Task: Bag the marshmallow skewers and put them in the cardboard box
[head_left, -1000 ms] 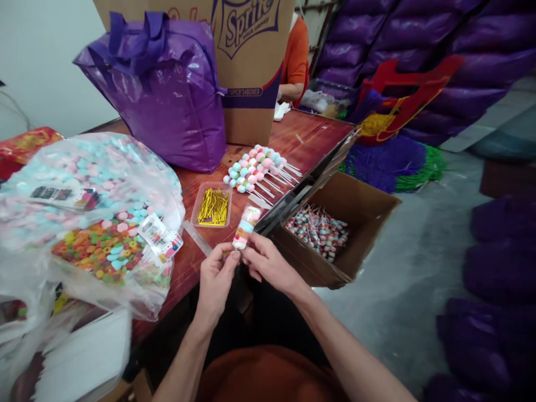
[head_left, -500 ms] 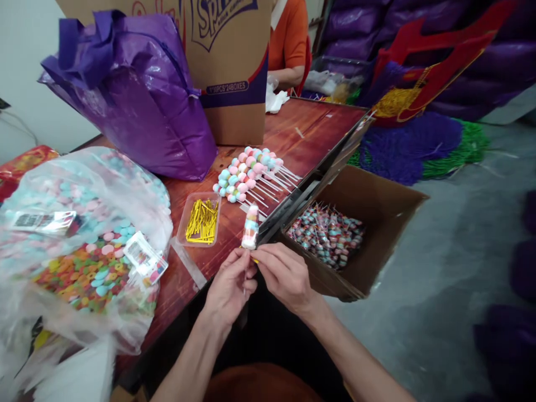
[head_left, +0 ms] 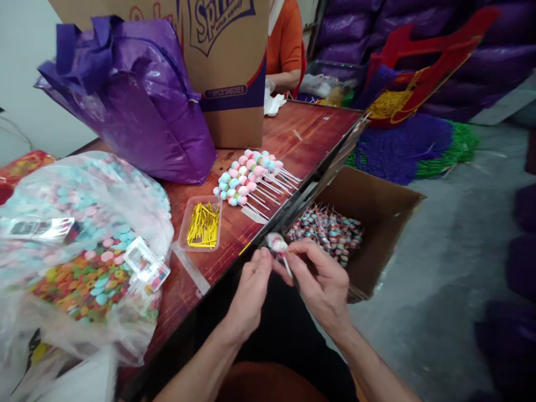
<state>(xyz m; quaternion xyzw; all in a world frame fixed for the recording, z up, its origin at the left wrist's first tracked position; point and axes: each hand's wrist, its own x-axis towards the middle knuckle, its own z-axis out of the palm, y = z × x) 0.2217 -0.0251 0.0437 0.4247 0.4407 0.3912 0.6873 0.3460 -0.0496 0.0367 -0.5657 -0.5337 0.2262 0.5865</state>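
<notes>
A marshmallow candy stick [head_left: 277, 243] in clear wrap tilts away from me over the table's edge, its white stick [head_left: 288, 265] pointing back toward my body. My right hand [head_left: 321, 276] is closed, its thumb and finger pinching at the neck of the wrap, where a bit of gold tie shows. Close against the candy's left side, my left hand [head_left: 252, 282] is closed too, its fingertips touching the wrap and partly hidden. One gold twist tie [head_left: 244, 248] lies on the table's edge. Several bare marshmallow sticks [head_left: 251, 176] lie in rows beyond.
A clear tub [head_left: 182, 237] of gold ties sits on the table [head_left: 322, 128]. Bagged sweets [head_left: 96, 245] spread at left. A purple bag [head_left: 142, 106] and a carton [head_left: 234, 123] stand behind. Wrapped candies fill an open box [head_left: 389, 223] at right. A person [head_left: 288, 44] sits beyond.
Both hands have moved right, toward the open box. The wrapped candy stood upright before and now tilts away, with its stick toward me. A gold tie now shows on the table's edge.
</notes>
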